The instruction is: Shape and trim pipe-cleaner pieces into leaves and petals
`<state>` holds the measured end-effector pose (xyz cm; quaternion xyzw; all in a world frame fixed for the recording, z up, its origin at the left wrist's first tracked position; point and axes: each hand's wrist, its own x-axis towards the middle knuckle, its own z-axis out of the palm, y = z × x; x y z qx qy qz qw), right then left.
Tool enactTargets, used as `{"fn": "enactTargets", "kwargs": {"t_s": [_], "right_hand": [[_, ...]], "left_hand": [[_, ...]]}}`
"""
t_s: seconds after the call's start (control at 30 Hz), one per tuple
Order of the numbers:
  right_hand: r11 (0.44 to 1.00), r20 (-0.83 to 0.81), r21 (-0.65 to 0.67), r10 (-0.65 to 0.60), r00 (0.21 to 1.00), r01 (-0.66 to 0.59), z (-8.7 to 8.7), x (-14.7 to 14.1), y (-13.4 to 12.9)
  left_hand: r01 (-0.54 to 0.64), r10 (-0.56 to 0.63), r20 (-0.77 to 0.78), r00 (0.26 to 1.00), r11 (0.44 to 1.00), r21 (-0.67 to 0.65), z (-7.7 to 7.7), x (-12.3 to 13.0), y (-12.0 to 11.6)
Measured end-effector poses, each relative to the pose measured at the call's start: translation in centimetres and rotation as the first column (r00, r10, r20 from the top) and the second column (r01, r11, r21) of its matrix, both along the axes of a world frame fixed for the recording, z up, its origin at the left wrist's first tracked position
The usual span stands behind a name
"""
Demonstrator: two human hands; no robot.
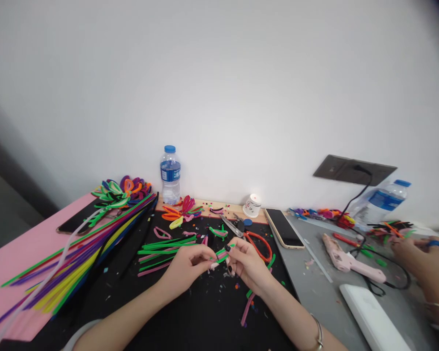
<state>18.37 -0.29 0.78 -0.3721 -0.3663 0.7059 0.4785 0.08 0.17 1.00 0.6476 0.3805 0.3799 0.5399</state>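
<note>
Between my two hands I hold a short bundle of green and pink pipe cleaners above the black mat. My left hand pinches its left end, and my right hand grips the other end between thumb and fingers. Left of my hands lie several cut green and pink pipe cleaners. Orange-handled scissors rest just behind my right hand, blades pointing away to the left. A pink and green strip lies under my right forearm. Small bent pieces sit behind the bundle.
Long coloured pipe cleaners fan out at left on a pink sheet. Water bottle, paper cup and phone stand or lie along the back. At right are a pink glue gun, a white case and another person's hands.
</note>
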Motion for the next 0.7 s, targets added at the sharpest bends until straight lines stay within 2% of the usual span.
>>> {"fn": "enactTargets", "kwargs": {"t_s": [0.23, 0.43, 0.57, 0.7], "right_hand": [[1.000, -0.032, -0.023, 0.004, 0.999, -0.005, -0.26, -0.01, -0.02], [0.998, 0.027, 0.028, -0.053, 0.998, 0.052, 0.05, -0.15, -0.01], [0.996, 0.085, 0.069, -0.053, 0.995, 0.047, 0.15, -0.21, -0.14], [0.998, 0.077, 0.047, -0.037, 0.996, 0.034, 0.22, -0.26, -0.25]], "left_hand": [[-0.020, 0.020, 0.011, 1.000, 1.000, -0.008, -0.13, -0.06, -0.12], [0.077, -0.043, 0.195, 0.980, 0.983, -0.169, -0.82, 0.23, 0.25], [0.151, -0.127, 0.116, 0.985, 0.961, -0.231, -0.90, 0.24, 0.37], [0.091, -0.073, 0.083, 0.994, 0.963, -0.253, -0.46, 0.21, 0.27]]}}
